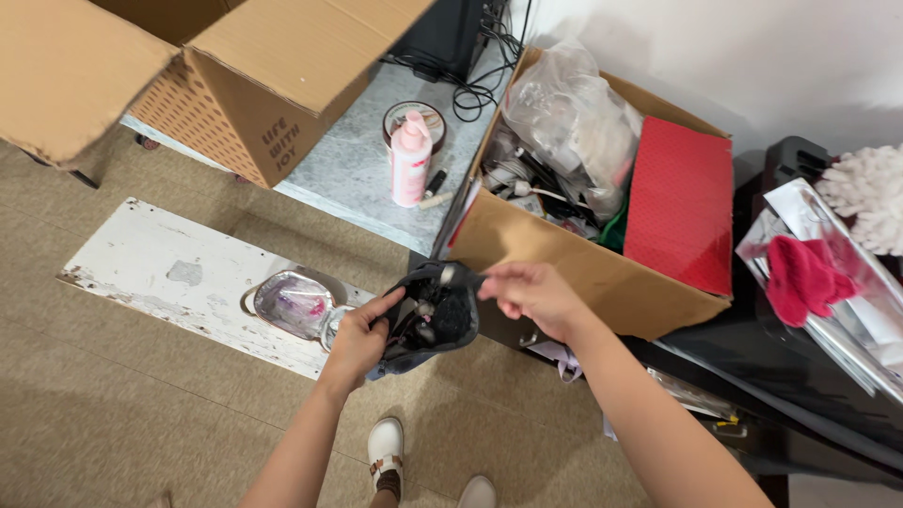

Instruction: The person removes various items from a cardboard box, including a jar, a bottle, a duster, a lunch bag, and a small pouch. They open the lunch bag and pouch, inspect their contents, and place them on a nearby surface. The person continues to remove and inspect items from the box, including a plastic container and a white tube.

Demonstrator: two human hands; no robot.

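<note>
The left hand [359,341] grips the dark fabric pouch [431,318] open while the right hand [532,293] pinches its rim; keeping the mouth level should hold the small items inside.

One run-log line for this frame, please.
left hand: holds dark pouch open | right hand: pinching pouch's top edge | nearby: open cardboard box, pink bottle, white board

Both hands [362,339] on dark pouch [433,320]

Grey counter [353,169] bears pink bottle [411,158], cardboard box [574,259]
</note>
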